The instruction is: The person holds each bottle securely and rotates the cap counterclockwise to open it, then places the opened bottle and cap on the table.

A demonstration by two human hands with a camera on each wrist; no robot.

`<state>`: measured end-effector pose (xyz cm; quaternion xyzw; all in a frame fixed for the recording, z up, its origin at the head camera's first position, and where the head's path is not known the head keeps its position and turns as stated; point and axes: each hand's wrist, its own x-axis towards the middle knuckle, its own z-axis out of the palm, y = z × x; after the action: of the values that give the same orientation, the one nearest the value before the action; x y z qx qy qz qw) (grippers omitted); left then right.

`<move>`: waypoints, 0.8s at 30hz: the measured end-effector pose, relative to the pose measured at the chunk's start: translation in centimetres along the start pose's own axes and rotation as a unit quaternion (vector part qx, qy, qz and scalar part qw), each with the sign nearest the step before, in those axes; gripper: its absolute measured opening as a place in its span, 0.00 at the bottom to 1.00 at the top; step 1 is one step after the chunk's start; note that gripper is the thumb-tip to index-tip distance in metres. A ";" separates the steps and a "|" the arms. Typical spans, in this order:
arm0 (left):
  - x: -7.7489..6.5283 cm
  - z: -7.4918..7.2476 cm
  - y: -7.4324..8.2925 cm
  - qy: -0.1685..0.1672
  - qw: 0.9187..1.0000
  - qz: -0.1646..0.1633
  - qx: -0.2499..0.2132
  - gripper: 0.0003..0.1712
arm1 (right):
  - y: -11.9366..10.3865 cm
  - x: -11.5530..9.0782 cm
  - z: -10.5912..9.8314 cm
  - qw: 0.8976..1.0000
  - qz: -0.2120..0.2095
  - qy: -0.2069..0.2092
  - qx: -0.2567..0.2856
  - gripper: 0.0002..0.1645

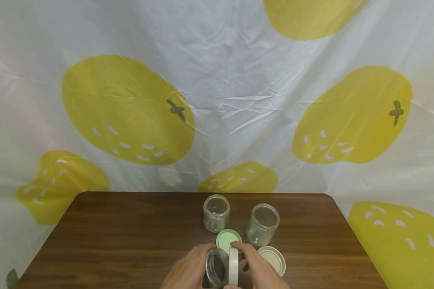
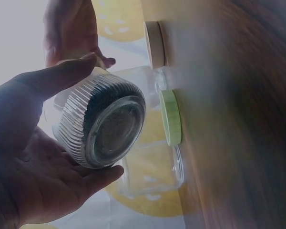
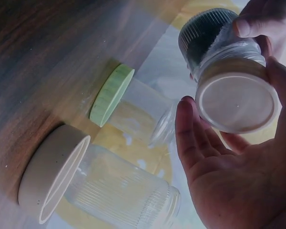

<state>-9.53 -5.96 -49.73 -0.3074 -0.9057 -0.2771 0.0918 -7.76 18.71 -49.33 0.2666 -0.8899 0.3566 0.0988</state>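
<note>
My left hand (image 1: 189, 267) grips a clear ribbed jar (image 2: 76, 121) with dark, fine-grained stuff (image 2: 102, 93) inside. The jar is tilted, its mouth towards my right hand (image 1: 262, 269). Between thumb and fingers, that hand holds a white lid (image 3: 238, 102) on edge by the jar's mouth; whether lid and rim touch I cannot tell. Just beyond the hands, a green lid (image 1: 228, 240) lies on the table. Beside my right hand lies a cream lid (image 1: 273, 260), inner side up.
Two clear jars without lids stand upright farther back: a shorter jar (image 1: 216, 218) left of centre and a ribbed jar (image 1: 262, 228) to the right. The dark wooden table (image 1: 130, 233) ends at a curtain (image 1: 231, 132) printed with yellow fruit.
</note>
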 end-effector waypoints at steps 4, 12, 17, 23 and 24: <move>0.0 -0.5 -0.1 -0.018 0.999 -0.040 -0.021 0.52 | -0.2 0.1 0.0 0.999 0.033 -0.006 0.010 0.53; 0.2 -1.2 -0.4 -0.047 0.993 -0.103 -0.025 0.57 | -0.4 0.2 0.0 0.996 0.076 -0.034 0.017 0.55; 0.1 -1.2 -1.3 -0.012 0.995 -0.102 -0.015 0.55 | 0.0 0.6 0.3 0.996 0.070 -0.049 0.029 0.55; 0.0 -1.5 -2.5 0.032 0.994 -0.107 0.000 0.56 | 0.8 1.3 1.2 0.994 0.035 -0.080 0.059 0.54; -0.1 -1.6 -2.7 0.033 0.993 -0.115 0.000 0.56 | 0.9 1.4 1.4 0.994 0.032 -0.085 0.057 0.54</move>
<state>-11.14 -8.66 -49.63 -0.1921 -0.9314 -0.2960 0.0895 -9.38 17.73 -50.36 0.2724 -0.8815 0.3856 -0.0046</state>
